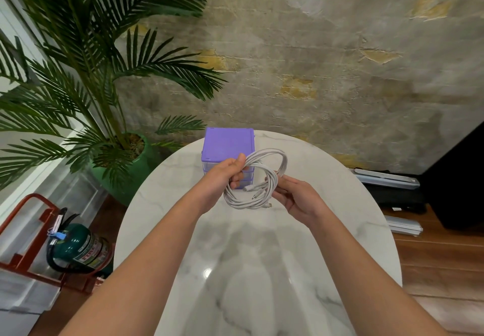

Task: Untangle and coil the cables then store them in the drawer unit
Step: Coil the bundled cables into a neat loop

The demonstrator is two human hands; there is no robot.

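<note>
Holding the white cables (258,178) coiled above the marble table (262,257), I am gripping them in my left hand (225,178); my right hand (296,197) is pinching the loops, just before the purple drawer unit (227,143).

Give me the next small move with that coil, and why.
Probably tuck the loose plug ends into the coil. The left hand grips the white loops, the right hand holds their other side, and several ends dangle free. The purple drawer unit behind looks closed, so a hand must free up first.
</note>
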